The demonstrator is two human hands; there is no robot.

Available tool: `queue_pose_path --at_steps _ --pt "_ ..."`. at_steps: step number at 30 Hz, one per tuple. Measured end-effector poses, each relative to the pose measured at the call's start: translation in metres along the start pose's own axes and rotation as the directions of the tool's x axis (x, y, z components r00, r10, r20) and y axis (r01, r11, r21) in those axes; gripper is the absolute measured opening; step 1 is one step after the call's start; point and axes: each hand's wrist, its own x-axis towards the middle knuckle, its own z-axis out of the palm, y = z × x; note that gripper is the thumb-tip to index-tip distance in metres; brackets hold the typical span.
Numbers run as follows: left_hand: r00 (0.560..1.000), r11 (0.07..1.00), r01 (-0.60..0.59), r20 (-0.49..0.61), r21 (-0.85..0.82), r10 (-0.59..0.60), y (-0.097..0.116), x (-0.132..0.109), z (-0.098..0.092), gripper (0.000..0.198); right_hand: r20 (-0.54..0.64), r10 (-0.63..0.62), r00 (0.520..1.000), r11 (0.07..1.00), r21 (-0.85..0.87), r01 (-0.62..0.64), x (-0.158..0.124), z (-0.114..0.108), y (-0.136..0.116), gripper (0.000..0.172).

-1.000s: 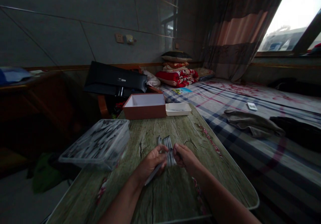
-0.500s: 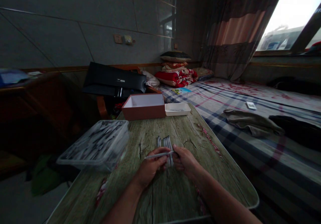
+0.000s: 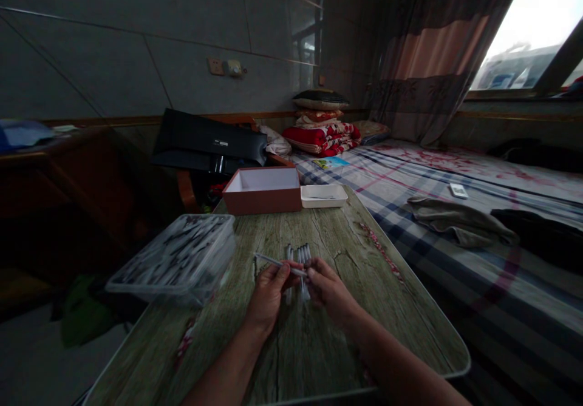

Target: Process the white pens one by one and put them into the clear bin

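A slim, clear-barrelled pen (image 3: 268,260) is held slantwise above the table, its far end pointing up and left. My left hand (image 3: 269,290) pinches it along the barrel between thumb and fingers. At its right end, the fingertips of my right hand (image 3: 330,287) are closed on it. Under and just beyond my hands, several similar pens (image 3: 304,253) lie side by side on the wood-patterned table (image 3: 255,357). To the left stands a clear plastic box (image 3: 200,290) filled with many more pens (image 3: 177,251).
At the table's far edge sit a brown box (image 3: 262,201) with a white inside and a small white tray (image 3: 324,203) holding something thin. A black monitor (image 3: 209,142) leans behind them. A bed (image 3: 378,193) with folded bedding (image 3: 321,138) runs along the right.
The pen has tilted, so its left end now points up instead of slightly down. Both hands have risen slightly, and the right hand has shifted a little left.
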Motion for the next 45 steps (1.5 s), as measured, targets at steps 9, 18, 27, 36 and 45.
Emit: queue_pose_path --at_steps 9,18,27,36,45 --pt "0.999 0.996 -0.045 -0.02 0.072 0.046 0.001 0.002 -0.001 0.027 0.054 0.074 0.996 0.997 -0.003 -0.074 -0.001 -0.001 -0.007 0.038" --pt "0.997 0.992 -0.067 -0.02 0.109 0.07 0.001 0.001 -0.002 0.028 0.052 0.141 0.989 0.989 -0.041 -0.139 -0.001 -0.002 -0.004 0.041" --pt "0.997 0.987 -0.074 -0.002 0.142 0.075 0.005 -0.001 0.0 0.026 0.037 0.185 0.982 0.983 -0.024 -0.184 -0.003 0.0 -0.007 0.045" --pt "0.996 0.985 -0.088 0.003 0.147 0.089 0.005 0.0 0.0 0.025 0.107 0.225 0.968 0.969 0.075 -0.234 -0.006 0.0 -0.009 0.042" --pt "0.983 0.997 -0.079 -0.168 0.013 0.08 0.002 0.005 -0.009 0.03 0.039 0.22 0.975 0.973 0.058 -0.222 -0.005 0.0 -0.01 0.032"
